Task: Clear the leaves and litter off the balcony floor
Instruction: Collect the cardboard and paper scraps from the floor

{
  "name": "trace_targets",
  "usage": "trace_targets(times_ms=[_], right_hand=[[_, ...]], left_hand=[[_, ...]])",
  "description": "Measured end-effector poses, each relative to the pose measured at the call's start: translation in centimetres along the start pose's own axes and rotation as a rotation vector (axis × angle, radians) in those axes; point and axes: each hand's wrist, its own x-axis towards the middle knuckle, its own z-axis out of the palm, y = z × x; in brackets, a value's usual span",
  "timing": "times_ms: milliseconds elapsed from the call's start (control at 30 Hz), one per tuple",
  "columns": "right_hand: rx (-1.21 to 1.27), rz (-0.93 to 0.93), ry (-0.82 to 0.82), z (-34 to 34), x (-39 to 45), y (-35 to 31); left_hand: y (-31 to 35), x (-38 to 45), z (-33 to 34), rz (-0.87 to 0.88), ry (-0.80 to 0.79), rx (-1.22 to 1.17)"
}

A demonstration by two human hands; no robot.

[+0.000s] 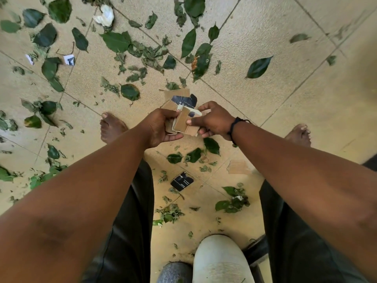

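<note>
Nearest to us, between the legs, stood a white container (220, 260) with a grey one (175, 272) just beside it; their mouths were out of frame, so we couldn't tell if either was the bin.

On the floor tiles (265, 37) between the feet lay a black printed card scrap (182, 181), and to its right a flat cardboard piece (237, 166), close under the right forearm. The scrap's long axis ran diagonally, lower-left to upper-right. Small torn leaves (232, 201) sat around both.

Higher up, both hands met at centre. Our left hand (161, 127) had fingers curled round a stack of cardboard scraps (181, 119), gripping it from the left. Our right hand (214, 123) pinched the same stack from the right, thumb on the top strip. The stack was held off the floor, its top strip running roughly near-to-far.

Beyond the hands, most litter was still down: whole green leaves (116, 40) spread upper left to centre, a crumpled white tissue (105, 16) far left, and two small paper bits (69, 59).

Our judgement: the next pick turned on the card scrap and flat cardboard lying below and behind the hands, toward the body. The right hand looked nearer the cardboard; the scrap was roughly equal for both. The left should keep the stack.
</note>
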Motion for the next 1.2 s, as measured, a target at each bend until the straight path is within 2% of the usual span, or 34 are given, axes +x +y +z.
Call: trace_targets(times_ms=[133, 267, 433, 533, 667, 800, 867, 967, 1133, 1200], right_hand=[[0.029, -0.003, -0.057, 0.2, -0.8, 1.3], [0.022, -0.001, -0.063, 0.5, -2.2, 1.8], [-0.234, -0.026, -0.002, 0.6, -5.1, 2.4], [-0.335, -0.037, 0.054, 1.3, -7.1, 2.7], [-0.241, -0.048, 0.113, 5.5, -9.6, 3.8], [-0.155, 0.057, 0.160, 10.5, -8.8, 8.1], [-0.261, 0.101, 0.124, 11.6, -7.0, 11.3], [-0.508, 0.148, 0.084, 10.4, -5.2, 15.2], [-0.573, 0.219, 0.298, 3.6, -4.4, 22.1], [-0.656, 0.187, 0.361, 0.4, -3.7, 23.8]], left_hand=[[-0.1, -1.1, 0.2, -0.019, -0.029, 0.062], [-1.4, -2.4, 0.8, -0.027, -0.028, 0.003], [-4.2, -4.9, 2.6, -0.052, -0.054, -0.071], [-4.3, -7.0, 2.5, -0.027, -0.112, 0.037], [-4.3, -9.1, -0.3, 0.049, 0.016, 0.237], [-6.0, -8.8, -3.9, 0.066, 0.109, 0.288], [-6.7, -7.0, -5.1, 0.063, 0.158, 0.306], [-7.5, -4.1, -5.0, 0.072, 0.295, 0.237], [-12.0, -1.3, -0.5, 0.058, 0.332, 0.251], [-14.0, -0.5, 1.4, 0.049, 0.330, 0.281]])
